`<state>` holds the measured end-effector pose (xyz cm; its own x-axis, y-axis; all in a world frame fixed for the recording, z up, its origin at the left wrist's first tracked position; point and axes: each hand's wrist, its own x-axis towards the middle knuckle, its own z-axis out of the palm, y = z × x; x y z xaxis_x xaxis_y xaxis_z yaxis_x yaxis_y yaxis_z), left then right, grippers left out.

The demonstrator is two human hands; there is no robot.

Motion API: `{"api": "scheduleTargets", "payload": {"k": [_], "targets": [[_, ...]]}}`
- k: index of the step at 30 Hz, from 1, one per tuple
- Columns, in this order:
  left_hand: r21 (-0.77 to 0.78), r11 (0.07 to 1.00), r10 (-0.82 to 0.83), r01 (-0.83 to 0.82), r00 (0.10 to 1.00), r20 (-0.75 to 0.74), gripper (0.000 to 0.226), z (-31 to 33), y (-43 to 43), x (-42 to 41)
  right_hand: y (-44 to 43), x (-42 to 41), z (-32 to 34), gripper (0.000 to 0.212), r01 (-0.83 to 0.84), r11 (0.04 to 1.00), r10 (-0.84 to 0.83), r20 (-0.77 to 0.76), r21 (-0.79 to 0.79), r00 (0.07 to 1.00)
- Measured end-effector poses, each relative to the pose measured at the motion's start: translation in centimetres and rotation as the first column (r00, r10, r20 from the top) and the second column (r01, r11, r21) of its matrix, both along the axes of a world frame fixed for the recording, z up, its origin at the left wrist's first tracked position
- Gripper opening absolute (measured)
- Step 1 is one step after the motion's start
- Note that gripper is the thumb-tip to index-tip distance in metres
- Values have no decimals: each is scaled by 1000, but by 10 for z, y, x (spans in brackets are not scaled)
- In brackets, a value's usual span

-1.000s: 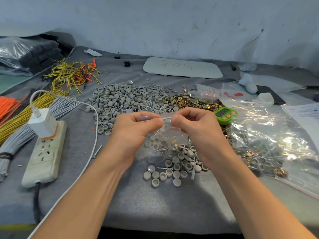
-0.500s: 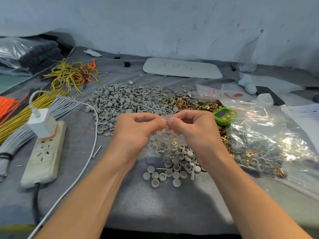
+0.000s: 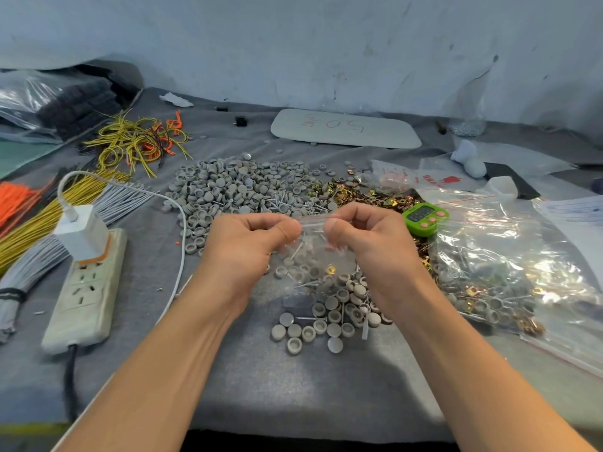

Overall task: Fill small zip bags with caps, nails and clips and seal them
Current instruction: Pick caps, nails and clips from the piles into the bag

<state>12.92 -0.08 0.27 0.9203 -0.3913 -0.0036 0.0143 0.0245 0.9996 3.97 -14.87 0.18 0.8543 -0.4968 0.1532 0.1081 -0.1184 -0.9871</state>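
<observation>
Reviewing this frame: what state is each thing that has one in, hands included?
small zip bag, held up by its top edge, part-filled; whether sealed cannot be told
left hand, pinches the bag's top edge
right hand, pinches the bag's top edge
charger, plugged into the power strip
power strip, other sockets free
large bag, lying flat, holds parts
timer, face up, digits unreadable

Your table (image 3: 293, 393) wears a grey cloth. Take the heap of grey caps (image 3: 235, 190) as your mark. Gold clips (image 3: 355, 192) touch its right edge, with a green timer (image 3: 424, 216) beyond them. Left of the heap lie a power strip (image 3: 81, 295) and bundled wires (image 3: 36, 223). Behind it is a white board (image 3: 346, 128); nearer you, a small cluster of caps (image 3: 310, 327); far right, a big clear bag (image 3: 509, 265).
</observation>
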Motion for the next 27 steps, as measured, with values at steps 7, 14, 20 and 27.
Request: {"api": "scheduleTargets", "payload": {"k": [7, 14, 20, 27], "targets": [[-31, 999, 14, -14, 1000, -24, 21, 1, 5, 1, -8, -1, 4, 36, 54, 976, -50, -23, 212, 998], [-40, 999, 12, -14, 999, -48, 25, 1, 6, 4, -11, -4, 3, 29, 1, 986, 0, -7, 169, 1000], [-195, 981, -36, 19, 996, -85, 27, 3, 3, 3, -6, -5, -2, 17, -163, 964, 175, -38, 210, 984], [-245, 963, -172, 116, 960, -219, 49, 8, 5, 5, 3, -1, -3, 14, -139, 970, 171, -148, 201, 974]]}}
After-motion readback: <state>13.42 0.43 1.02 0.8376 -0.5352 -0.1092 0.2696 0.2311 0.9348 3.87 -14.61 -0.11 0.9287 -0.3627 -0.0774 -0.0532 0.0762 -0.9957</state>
